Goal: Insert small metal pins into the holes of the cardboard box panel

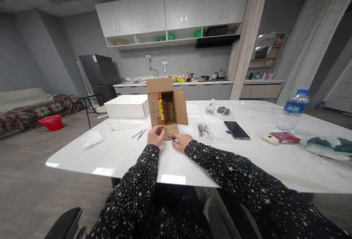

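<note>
- Cardboard box (178,109) sits around the middle of a glossy white tabletop (132,162), mouth facing the person, flaps spread; yellow-and-red strip down its left side, left flap dotted with small shiny bits
- Left hand (156,136) is right at the box's lower flap, fingers bunched up near the thumb. Can't tell if anything's pinched in there, sorry
- Right hand (181,142) is at the other side of that flap, fingers curled in and kinda narrow; can't tell if it's holding something either
- Both arms are in black star-print sleeves (137,186)
- Few thin metal rods (141,134) lying loose just left of the left hand, crumpled clear plastic (91,139) further out that way
- Right of the right hand: clear plastic case (203,131) with dark little pieces in it, then a black smartphone (237,130)
- Further right, a dark red carton (286,137) and a blue-capped water bottle (293,110), standing upright
- Bit further back: long white box (126,107) just left of the cardboard one
- Past the table: red tub (51,122) on the floor, dark fridge (96,73), cluttered kitchen counter (192,91)
- White wall cabinets (174,10) above that
</note>
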The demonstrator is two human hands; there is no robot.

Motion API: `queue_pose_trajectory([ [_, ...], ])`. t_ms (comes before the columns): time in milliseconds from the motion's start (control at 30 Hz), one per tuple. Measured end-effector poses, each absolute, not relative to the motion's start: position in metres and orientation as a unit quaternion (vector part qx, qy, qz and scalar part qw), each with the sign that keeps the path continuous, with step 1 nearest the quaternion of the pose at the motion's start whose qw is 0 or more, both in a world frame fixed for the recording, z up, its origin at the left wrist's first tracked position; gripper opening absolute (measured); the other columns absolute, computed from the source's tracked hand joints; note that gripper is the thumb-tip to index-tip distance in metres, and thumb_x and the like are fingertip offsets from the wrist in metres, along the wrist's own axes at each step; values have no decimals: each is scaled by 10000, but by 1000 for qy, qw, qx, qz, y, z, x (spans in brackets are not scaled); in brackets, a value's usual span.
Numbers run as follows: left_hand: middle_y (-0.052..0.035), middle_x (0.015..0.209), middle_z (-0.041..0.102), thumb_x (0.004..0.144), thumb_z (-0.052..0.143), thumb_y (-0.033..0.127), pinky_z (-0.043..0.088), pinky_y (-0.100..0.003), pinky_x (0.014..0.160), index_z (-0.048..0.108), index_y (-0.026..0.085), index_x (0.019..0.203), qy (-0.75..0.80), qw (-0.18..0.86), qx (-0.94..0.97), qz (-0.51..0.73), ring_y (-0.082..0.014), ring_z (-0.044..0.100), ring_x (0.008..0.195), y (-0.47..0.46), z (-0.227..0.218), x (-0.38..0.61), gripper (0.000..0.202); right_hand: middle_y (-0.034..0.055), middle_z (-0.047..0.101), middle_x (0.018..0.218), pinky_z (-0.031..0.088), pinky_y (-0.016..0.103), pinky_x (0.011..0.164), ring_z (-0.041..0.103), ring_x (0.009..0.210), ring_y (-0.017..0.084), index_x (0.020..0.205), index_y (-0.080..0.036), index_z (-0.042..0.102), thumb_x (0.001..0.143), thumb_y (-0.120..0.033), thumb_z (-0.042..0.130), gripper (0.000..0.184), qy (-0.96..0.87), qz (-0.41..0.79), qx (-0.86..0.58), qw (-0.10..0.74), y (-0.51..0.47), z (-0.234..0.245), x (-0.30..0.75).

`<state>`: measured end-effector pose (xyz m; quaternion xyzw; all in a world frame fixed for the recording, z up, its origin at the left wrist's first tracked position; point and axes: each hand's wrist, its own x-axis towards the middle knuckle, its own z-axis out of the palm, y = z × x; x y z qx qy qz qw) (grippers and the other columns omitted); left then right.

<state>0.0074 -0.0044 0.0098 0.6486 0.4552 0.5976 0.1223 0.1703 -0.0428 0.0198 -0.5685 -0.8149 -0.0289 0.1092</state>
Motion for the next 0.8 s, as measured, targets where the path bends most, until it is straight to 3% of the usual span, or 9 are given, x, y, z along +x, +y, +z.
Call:
queue_pose_trajectory([
  [200,-4,691,600,707,590,259,470,-228,581,658,171,837,435,94,669,595,-93,533,574,-3,8,7,171,45,667,927,379,291,664,610,812,207,1059,-273,550,852,-417,356,319,-814,-25,-570,107,-44,20,170],
  [500,-9,694,613,746,589,323,471,-218,573,643,167,815,431,71,660,611,-92,545,581,-6,13,7,178,51,665,949,377,288,670,608,826,202,1073,-266,549,861,-418,358,323,-813,-20,-573,99,-46,22,170],
  [800,-3,664,628,734,603,333,480,-213,568,634,168,808,425,122,662,605,-95,563,580,-14,16,13,183,44,665,909,370,285,634,611,793,206,1053,-275,553,853,-430,354,322,-816,-31,-567,108,-44,20,171],
])
